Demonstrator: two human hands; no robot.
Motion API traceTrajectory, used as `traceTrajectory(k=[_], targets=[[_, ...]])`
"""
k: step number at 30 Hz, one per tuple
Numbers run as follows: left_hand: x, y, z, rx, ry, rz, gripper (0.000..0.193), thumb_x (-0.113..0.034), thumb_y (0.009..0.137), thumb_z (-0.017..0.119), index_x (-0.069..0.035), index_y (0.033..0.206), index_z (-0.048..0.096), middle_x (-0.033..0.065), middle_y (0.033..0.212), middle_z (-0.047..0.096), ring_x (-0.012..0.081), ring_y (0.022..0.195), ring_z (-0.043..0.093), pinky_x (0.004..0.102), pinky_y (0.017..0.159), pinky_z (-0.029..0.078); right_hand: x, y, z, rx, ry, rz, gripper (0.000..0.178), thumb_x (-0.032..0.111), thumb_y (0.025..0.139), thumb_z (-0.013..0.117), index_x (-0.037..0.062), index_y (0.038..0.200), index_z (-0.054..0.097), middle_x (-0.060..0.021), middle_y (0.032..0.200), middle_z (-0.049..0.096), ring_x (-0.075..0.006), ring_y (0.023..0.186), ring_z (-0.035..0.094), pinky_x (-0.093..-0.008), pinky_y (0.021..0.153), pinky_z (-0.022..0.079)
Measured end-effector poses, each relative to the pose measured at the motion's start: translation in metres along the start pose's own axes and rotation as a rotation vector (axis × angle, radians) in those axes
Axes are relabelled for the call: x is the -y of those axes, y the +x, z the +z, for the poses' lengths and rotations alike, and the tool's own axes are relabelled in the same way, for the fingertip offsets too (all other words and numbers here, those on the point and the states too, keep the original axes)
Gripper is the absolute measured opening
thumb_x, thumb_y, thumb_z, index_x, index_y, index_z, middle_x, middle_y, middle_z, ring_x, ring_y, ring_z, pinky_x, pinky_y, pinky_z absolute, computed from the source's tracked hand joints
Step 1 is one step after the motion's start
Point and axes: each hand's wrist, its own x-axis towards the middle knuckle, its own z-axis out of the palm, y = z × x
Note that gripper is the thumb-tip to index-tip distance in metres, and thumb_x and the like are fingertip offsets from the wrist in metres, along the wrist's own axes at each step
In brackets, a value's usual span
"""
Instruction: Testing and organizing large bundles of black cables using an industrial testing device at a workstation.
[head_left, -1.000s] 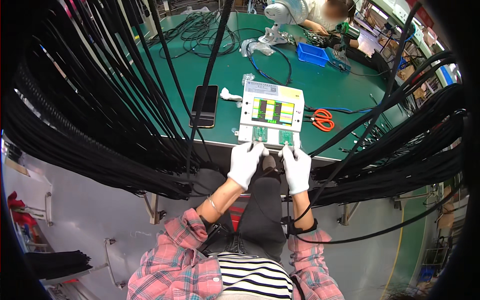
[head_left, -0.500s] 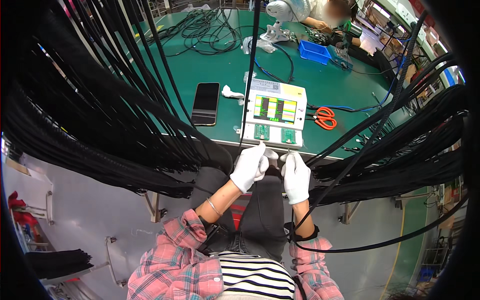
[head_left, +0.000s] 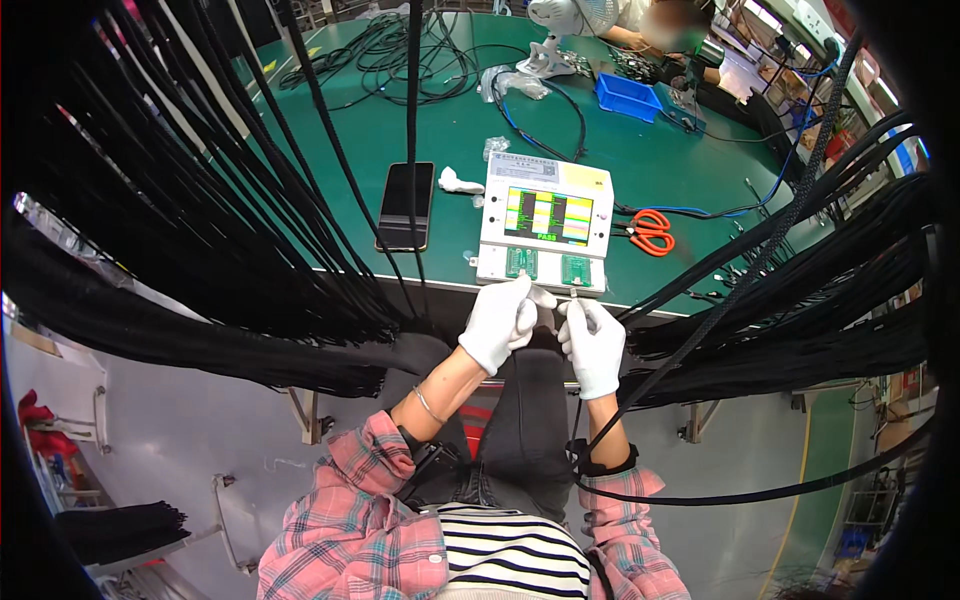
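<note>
White cotton-like gloves cover both of the person's hands, which meet at the near edge of a green tabletop (head_left: 330,215). There lies a white tester box (head_left: 493,235) with a lit, multicoloured screen (head_left: 547,216) and, along its near ledge, two small green circuit boards side by side: a left board (head_left: 521,262) and a right board (head_left: 576,269).

The left hand (head_left: 495,328) is at the near side of the left board, its fingers bunched; whether that grip is clamped on anything cannot be told, since the glove hides it. The right hand (head_left: 595,345) has thumb and forefinger together, its grip clamped on a small plug (head_left: 573,294) that points at the right board, just in front of it. A black cable (head_left: 700,497) passes by the right wrist and curves off to the right.

Left of the box are a dark phone (head_left: 405,206) and a crumpled white scrap (head_left: 460,182); on its right, orange-handled scissors (head_left: 654,232). Farther back stand a blue tray (head_left: 628,98) and a white fan (head_left: 575,15), with a heap of black cables (head_left: 420,60) at the far left. Another person's hand (head_left: 632,40) is near the fan. Hanging black cords (head_left: 200,265) crowd both sides.
</note>
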Motion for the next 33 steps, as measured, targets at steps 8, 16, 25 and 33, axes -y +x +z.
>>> traceTrajectory(k=[8,16,25,33], targets=[[0.002,0.0,-0.003,0.037,-0.069,-0.04,0.051,-0.036,0.103,0.035,0.007,0.094,0.062,0.0003,0.049,0.044,0.0082,0.034,0.029,0.0228,0.034,0.025,0.005,0.002,0.001,-0.048,-0.022,-0.024,0.024,0.02,0.095,0.055,-0.001,0.09,0.065,0.0024,0.058,0.054,-0.0026,0.048,0.046,-0.0188,0.044,0.034],[0.061,-0.014,-0.044,-0.022,-0.027,-0.071,0.053,-0.043,0.101,0.037,0.002,0.101,0.064,0.0034,0.062,0.059,0.0096,0.046,0.051,0.0237,0.041,0.042,0.001,0.003,0.003,-0.083,-0.015,-0.034,0.025,0.02,0.095,0.056,-0.0006,0.085,0.067,-0.0013,0.053,0.056,-0.0049,0.042,0.048,-0.0192,0.039,0.034],[0.115,-0.043,-0.04,0.184,0.59,-0.271,0.038,-0.03,0.099,0.04,-0.003,0.1,0.066,0.003,0.067,0.061,0.0085,0.047,0.05,0.0218,0.046,0.044,0.002,0.003,0.006,-0.1,-0.028,-0.019,0.027,0.023,0.094,0.056,-0.0002,0.087,0.067,-0.0011,0.053,0.056,-0.0048,0.041,0.047,-0.0189,0.038,0.034],[0.139,-0.075,0.005,0.809,1.186,0.04,0.023,-0.019,0.089,0.049,-0.003,0.097,0.064,0.0201,0.092,0.064,0.0383,0.09,0.061,0.0456,0.082,0.049,0.016,0.009,0.007,-0.036,-0.074,-0.012,0.026,0.02,0.095,0.054,-0.0009,0.087,0.066,-0.0023,0.054,0.057,-0.0061,0.042,0.05,-0.0199,0.04,0.037]])
